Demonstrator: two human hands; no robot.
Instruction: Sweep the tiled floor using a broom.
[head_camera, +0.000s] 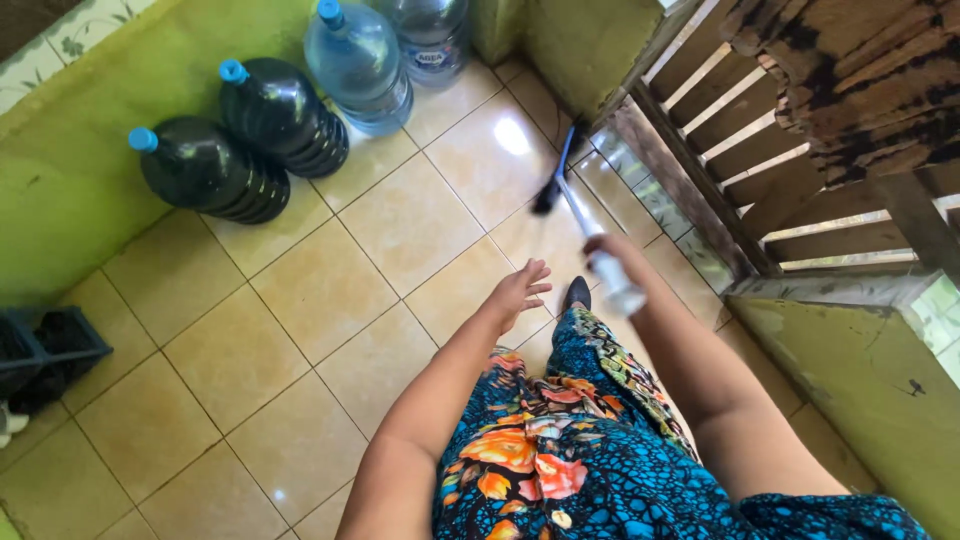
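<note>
My right hand grips the pale handle of a long-handled broom or mop. Its dark head rests on the tiled floor near the base of a wooden railing. My left hand hangs free in front of me, fingers apart, holding nothing. It is a little left of the handle and does not touch it. My blue flowered dress and one dark shoe show below.
Two dark water jugs and two clear ones with blue caps stand against the green wall at the back. A black crate sits at left. The wooden railing and a green low wall close off the right.
</note>
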